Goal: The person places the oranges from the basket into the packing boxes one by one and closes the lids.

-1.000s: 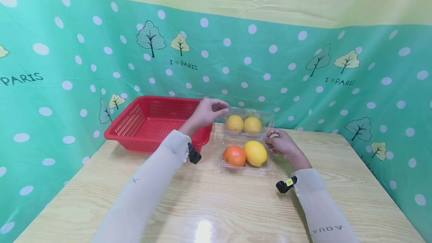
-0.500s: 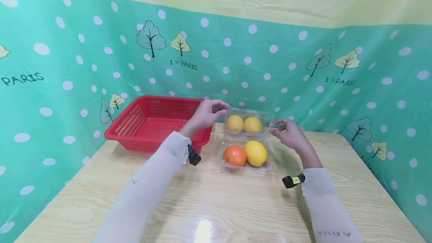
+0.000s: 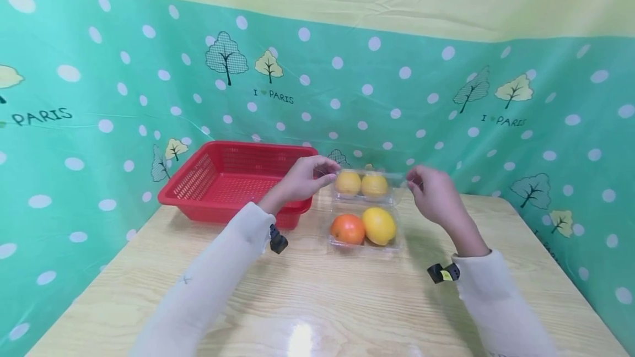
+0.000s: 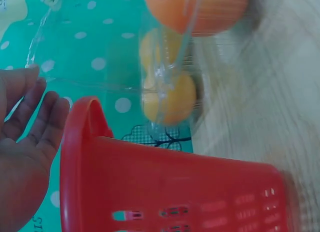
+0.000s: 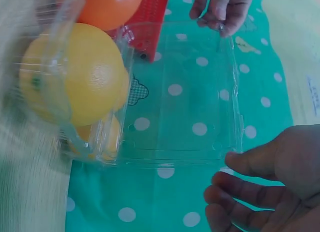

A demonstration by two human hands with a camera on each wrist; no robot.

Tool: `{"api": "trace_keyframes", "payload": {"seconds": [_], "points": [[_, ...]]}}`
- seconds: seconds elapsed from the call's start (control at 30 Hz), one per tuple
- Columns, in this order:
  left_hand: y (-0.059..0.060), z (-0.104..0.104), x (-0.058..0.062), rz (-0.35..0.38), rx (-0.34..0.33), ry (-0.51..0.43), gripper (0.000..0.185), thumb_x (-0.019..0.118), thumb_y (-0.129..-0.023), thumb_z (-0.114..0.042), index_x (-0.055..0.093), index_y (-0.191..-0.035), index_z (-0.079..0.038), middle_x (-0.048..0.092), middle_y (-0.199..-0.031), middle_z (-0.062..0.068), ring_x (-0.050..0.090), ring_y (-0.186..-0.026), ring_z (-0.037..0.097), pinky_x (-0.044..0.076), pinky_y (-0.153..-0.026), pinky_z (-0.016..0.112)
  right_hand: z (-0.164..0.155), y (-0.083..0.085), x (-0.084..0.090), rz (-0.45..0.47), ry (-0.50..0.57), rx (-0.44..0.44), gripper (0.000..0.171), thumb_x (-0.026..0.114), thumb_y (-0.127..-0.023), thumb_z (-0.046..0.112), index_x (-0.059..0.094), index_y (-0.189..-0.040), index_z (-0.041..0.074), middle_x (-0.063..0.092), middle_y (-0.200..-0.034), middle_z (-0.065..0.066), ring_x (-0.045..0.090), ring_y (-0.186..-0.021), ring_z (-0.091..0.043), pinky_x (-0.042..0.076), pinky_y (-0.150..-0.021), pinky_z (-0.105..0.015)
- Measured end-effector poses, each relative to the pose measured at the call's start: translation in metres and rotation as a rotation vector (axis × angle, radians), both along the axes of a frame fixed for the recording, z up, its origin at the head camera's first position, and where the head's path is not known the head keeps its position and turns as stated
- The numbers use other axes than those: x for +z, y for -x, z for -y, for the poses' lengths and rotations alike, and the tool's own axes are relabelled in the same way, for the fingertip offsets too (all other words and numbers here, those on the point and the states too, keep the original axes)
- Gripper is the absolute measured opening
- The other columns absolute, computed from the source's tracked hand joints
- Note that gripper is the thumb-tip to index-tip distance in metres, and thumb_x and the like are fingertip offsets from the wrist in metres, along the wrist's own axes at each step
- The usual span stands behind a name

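Clear, thin plastic clamshell box at centre frame on glossy wood-grain table, lid raised upright. Left hand pinching lid's left corner, right hand pinching its right corner. Inside: round smooth orange, oval lemon, two yellow fruits behind. Perforated red basket left of centre. Wrist views blurred; fruit cut off at frame edges.
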State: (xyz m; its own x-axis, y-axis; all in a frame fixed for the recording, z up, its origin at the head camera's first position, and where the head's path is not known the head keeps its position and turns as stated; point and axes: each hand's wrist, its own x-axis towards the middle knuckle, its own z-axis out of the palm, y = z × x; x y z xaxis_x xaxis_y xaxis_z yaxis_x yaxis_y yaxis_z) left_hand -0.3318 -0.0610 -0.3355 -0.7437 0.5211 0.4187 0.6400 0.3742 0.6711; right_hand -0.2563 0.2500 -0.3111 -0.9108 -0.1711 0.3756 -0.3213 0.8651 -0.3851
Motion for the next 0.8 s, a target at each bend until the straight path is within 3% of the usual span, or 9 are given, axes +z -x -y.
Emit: {"api": "trace_keyframes", "payload": {"seconds": [0.33, 0.6, 0.8], "points": [[-0.018, 0.005, -0.005, -0.117, -0.057, 0.125, 0.015, 0.075, -0.094, -0.012, 0.074, -0.109, -0.011, 0.069, -0.104, -0.006, 0.062, -0.099, 0.011, 0.056, -0.090, 0.036, -0.007, -0.020, -0.005, -0.019, -0.109, 0.119, 0.004, 0.064, -0.098, 0.003, 0.064, -0.103, 0.003, 0.068, -0.089, -0.009, 0.063, -0.076, -0.023, 0.055, -0.066, -0.039], [-0.030, 0.008, -0.008, -0.239, -0.135, 0.270, 0.007, 0.078, -0.092, -0.016, 0.074, -0.099, -0.017, 0.068, -0.102, -0.010, 0.057, -0.101, 0.011, 0.050, -0.090, 0.036, -0.021, -0.029, -0.016, -0.058, -0.195, 0.328, 0.017, 0.070, -0.092, -0.005, 0.068, -0.098, 0.010, 0.070, -0.088, 0.001, 0.064, -0.077, -0.011, 0.056, -0.066, -0.032], [-0.038, 0.010, -0.017, -0.334, -0.177, 0.354, 0.010, 0.080, -0.090, -0.017, 0.072, -0.095, -0.019, 0.068, -0.100, -0.011, 0.056, -0.100, 0.009, 0.047, -0.093, 0.032, -0.025, -0.037, -0.030, -0.061, -0.261, 0.393, 0.021, 0.074, -0.090, -0.002, 0.067, -0.098, 0.016, 0.070, -0.088, 0.006, 0.063, -0.076, -0.007, 0.056, -0.066, -0.028]]}}
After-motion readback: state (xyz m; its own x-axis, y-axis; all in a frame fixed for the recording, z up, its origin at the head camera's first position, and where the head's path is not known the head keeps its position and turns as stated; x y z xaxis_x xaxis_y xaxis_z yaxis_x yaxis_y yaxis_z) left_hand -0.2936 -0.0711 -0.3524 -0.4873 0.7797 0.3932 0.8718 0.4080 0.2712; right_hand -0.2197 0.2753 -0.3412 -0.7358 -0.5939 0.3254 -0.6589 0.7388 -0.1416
